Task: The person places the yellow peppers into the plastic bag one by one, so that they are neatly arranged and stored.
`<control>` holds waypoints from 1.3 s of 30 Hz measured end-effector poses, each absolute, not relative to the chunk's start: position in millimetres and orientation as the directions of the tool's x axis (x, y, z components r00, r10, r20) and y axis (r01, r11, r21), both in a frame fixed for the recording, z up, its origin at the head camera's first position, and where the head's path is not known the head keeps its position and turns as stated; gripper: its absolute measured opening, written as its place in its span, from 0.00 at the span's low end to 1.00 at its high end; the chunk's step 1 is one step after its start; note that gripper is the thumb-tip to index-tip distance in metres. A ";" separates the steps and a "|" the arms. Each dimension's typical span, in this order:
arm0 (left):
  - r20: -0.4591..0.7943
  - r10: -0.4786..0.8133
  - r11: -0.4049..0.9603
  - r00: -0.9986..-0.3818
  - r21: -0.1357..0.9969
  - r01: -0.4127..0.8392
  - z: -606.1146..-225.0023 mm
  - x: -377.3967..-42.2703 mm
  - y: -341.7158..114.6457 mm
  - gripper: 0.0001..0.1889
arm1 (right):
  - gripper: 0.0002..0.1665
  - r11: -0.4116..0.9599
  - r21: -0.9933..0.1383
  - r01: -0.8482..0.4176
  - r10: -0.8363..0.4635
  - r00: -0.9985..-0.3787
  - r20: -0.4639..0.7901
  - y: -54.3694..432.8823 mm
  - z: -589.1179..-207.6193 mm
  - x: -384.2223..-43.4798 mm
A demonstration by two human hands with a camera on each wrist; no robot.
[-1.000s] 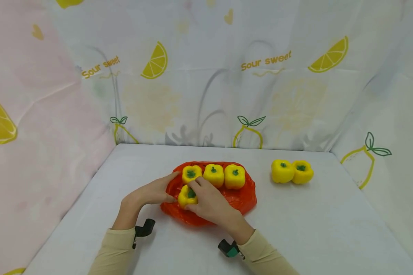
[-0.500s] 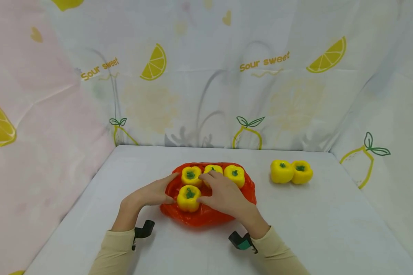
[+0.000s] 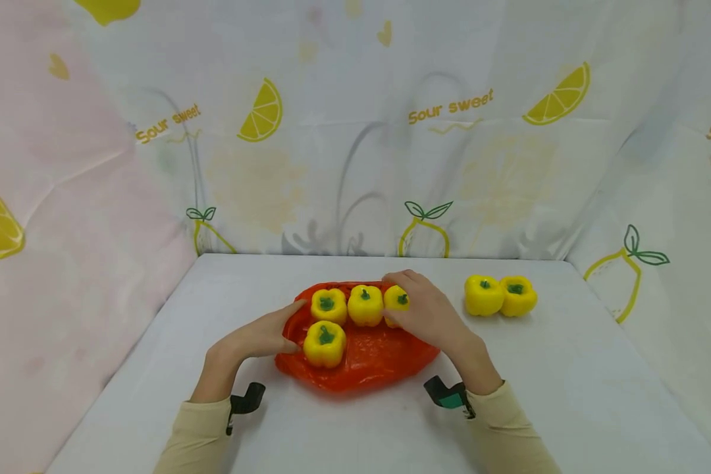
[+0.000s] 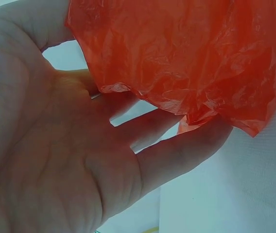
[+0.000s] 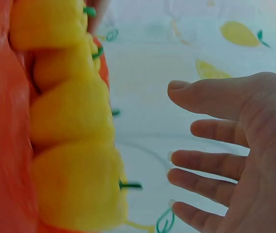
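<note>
A red plastic bag (image 3: pixel 385 359) lies spread on the white table, its edge between the thumb and fingers of my left hand (image 3: pixel 263 336). In the left wrist view the fingertips go behind the crumpled plastic (image 4: pixel 177 53). One yellow bell pepper (image 3: pixel 324 345) sits at the bag's front left. Behind it stand three more in a row: left (image 3: pixel 328 307), middle (image 3: pixel 365 306) and right (image 3: pixel 395 304). Over the right one hovers my right hand (image 3: pixel 432 313), partly hiding it. The right wrist view has this hand (image 5: pixel 254 160) apart from the peppers, fingers spread, holding nothing.
Two more yellow bell peppers, one (image 3: pixel 484 295) touching the other (image 3: pixel 518 296), stand on the table (image 3: pixel 539 375) to the right of the bag. A lemon-print cloth (image 3: pixel 332 164) hangs behind the table and along both sides.
My right hand has let go of the front-left pepper and moved right and back across the bag, over the rear right pepper. The left hand stays at the bag's edge.
</note>
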State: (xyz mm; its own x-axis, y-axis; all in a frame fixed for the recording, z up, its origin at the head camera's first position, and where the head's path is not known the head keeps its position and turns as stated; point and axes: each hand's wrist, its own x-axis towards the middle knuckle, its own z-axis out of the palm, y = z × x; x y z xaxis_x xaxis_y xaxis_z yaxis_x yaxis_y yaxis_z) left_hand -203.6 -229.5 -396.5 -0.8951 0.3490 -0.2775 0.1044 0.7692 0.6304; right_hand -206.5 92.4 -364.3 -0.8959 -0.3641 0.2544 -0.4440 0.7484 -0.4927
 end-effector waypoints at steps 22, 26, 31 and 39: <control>-0.281 0.344 0.765 -0.896 0.637 0.094 -396.3 -204.5 -230.2 0.47 | 0.34 0.847 -0.494 -0.200 -0.130 -0.976 0.173 191.0 -379.9 -243.6; -0.273 0.358 0.760 -0.893 0.640 0.109 -396.3 -204.5 -230.3 0.46 | 0.35 0.861 -0.481 -0.168 -0.124 -0.985 0.122 196.4 -379.4 -242.0; -0.273 0.350 0.763 -0.896 0.638 0.104 -397.1 -204.6 -230.8 0.46 | 0.33 0.876 -0.444 -0.188 -0.157 -0.982 0.107 199.5 -380.4 -241.6; -0.275 0.339 0.773 -0.900 0.627 0.099 -398.6 -205.4 -231.0 0.46 | 0.32 0.895 -0.403 -0.190 -0.169 -0.982 0.088 202.1 -384.4 -240.9</control>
